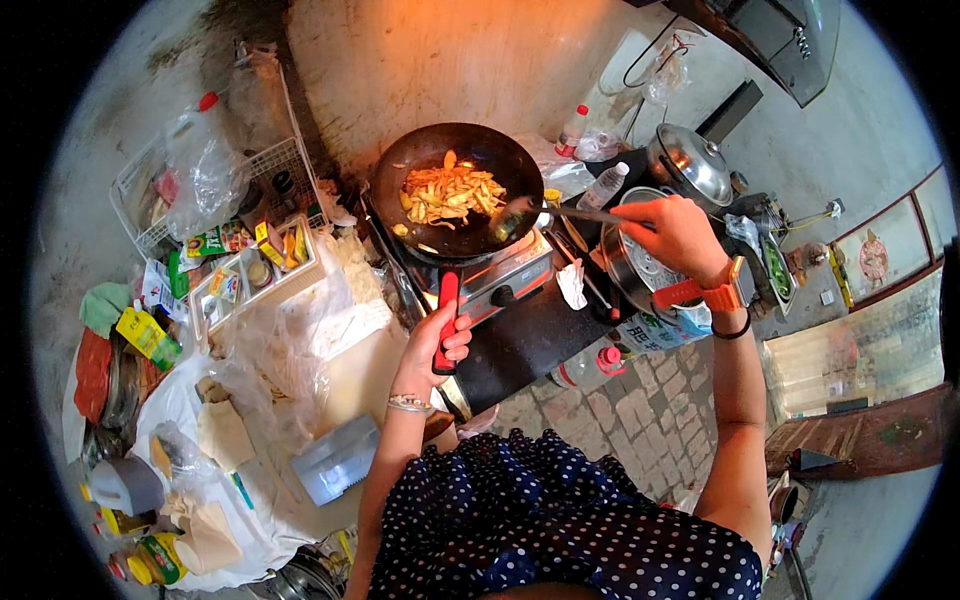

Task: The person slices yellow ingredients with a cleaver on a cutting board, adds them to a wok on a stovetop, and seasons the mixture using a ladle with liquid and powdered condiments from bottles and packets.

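Observation:
My left hand grips the red and black handle of a dark wok, which sits on a portable gas stove. Sliced food, yellowish and orange, lies in the wok's middle. My right hand is closed around the dark handle of a metal cooking ladle or turner; its head rests at the wok's right side, over the inner wall. The exact shape of that head is hard to tell. A steamer pot stands just beyond and below my right hand.
Left of the stove are a plastic tray of seasonings, a wire basket and plastic bags. Plastic bottles and a lidded metal pot stand to the right. A large bottle is near the black table's front edge.

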Demonstrator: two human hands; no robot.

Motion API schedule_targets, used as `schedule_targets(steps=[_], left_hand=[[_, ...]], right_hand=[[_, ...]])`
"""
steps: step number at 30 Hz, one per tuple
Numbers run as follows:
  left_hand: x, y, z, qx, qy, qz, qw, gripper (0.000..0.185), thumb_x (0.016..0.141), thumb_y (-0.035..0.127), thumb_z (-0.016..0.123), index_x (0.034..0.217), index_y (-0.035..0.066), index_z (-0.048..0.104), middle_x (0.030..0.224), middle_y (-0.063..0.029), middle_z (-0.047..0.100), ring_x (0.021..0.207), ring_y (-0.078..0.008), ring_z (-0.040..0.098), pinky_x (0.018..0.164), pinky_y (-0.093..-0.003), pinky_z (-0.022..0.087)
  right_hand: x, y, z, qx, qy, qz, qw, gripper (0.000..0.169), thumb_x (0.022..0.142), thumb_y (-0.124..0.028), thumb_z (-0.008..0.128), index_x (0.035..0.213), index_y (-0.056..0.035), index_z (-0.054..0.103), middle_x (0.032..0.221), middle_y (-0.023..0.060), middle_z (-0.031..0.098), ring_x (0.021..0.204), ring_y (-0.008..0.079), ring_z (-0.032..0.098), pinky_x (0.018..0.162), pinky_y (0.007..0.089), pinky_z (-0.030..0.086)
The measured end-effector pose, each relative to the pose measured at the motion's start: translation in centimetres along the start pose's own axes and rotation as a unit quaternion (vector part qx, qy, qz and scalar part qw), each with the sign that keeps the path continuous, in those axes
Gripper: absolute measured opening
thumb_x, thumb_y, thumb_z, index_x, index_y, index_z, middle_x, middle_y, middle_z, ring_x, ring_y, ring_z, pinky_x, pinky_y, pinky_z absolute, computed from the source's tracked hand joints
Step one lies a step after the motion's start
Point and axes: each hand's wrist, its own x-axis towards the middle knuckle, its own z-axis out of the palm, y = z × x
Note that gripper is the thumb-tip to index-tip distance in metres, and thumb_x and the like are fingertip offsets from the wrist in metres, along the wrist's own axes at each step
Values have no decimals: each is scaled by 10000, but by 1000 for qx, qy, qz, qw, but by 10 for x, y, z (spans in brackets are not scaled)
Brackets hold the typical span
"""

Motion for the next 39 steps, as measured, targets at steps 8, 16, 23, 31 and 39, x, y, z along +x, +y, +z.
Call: schedule_targets(steps=[8, 16, 23, 31, 39], left_hand=[[5, 1, -2, -8, -18, -16, 1000, 234, 927, 255, 478, 1106, 104, 468, 736, -21, 478, 473, -52, 381, 370, -173, 321], [4, -1, 3, 15, 1, -15, 1000, 273, 936, 264, 455, 1149, 93, 446, 735, -11, 447, 471, -48, 367, 365, -167, 315], [-1, 2, 1, 7, 7, -2, 1000, 285, 929, 261, 474, 1160, 99, 438, 741, -17, 450, 475, -53, 366, 373, -180, 321], [3, -1, 3, 5, 7, -3, 1000, 275, 926, 250, 482, 1149, 95, 437, 729, -22, 450, 474, -54, 367, 362, -177, 314], [3, -3, 0, 4, -4, -7, 1000, 252, 925, 239, 482, 1129, 96, 444, 718, -26, 455, 477, -56, 372, 361, -176, 309]], right_hand=[[28, 4, 66, 153, 24, 13, 988, 214, 839, -216, 508, 940, -77, 635, 710, 200, 605, 678, 374, 598, 608, 439, 481], [6, -26, 136, 307, -18, 95, 947, 224, 865, -160, 472, 985, -6, 581, 776, 224, 604, 753, 379, 596, 659, 437, 470], [-24, -39, 68, 529, -170, 252, 792, 316, 950, -245, 379, 1163, -50, 508, 585, -27, 432, 345, 50, 357, 280, 204, 316], [-3, -51, 128, 483, -87, 213, 845, 329, 945, -216, 372, 1215, -58, 474, 619, 15, 478, 365, 88, 397, 298, 231, 340], [14, -34, 189, 352, 11, 169, 921, 269, 883, -171, 462, 1028, 30, 567, 819, 229, 608, 744, 366, 601, 657, 415, 466]])
